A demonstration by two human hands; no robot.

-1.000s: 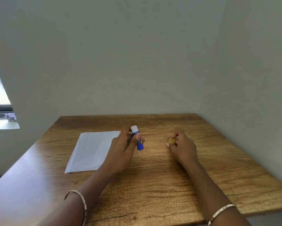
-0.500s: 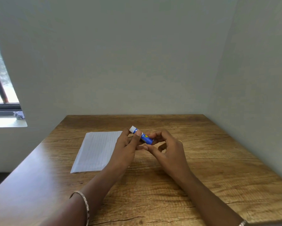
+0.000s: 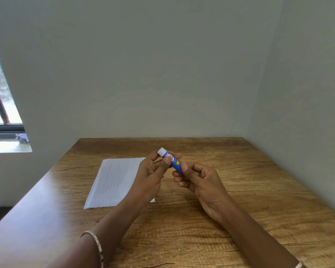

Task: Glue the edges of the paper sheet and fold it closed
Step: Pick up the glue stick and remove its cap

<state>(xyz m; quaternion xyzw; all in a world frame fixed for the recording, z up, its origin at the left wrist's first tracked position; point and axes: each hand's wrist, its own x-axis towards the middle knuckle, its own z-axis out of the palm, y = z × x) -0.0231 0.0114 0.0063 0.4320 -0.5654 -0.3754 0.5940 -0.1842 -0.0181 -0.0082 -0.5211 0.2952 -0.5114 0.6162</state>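
Note:
A blue glue stick (image 3: 173, 162) with a white end pointing up and left is held above the table between both hands. My left hand (image 3: 153, 176) pinches its upper part with thumb and fingers. My right hand (image 3: 201, 182) grips its lower end with thumb and curled fingers. The lined white paper sheet (image 3: 114, 180) lies flat on the wooden table (image 3: 250, 200), left of the hands, its right edge hidden behind my left hand. A small yellow piece (image 3: 217, 170), maybe the cap, peeks out behind my right hand.
The table stands in a corner, with walls close behind it and on its right. A window (image 3: 2, 113) and its sill are at the far left. Both wrists wear thin bracelets.
My right hand left the yellow piece on the table, moved left and took hold of the glue stick's lower end. My left hand tilted the stick towards it.

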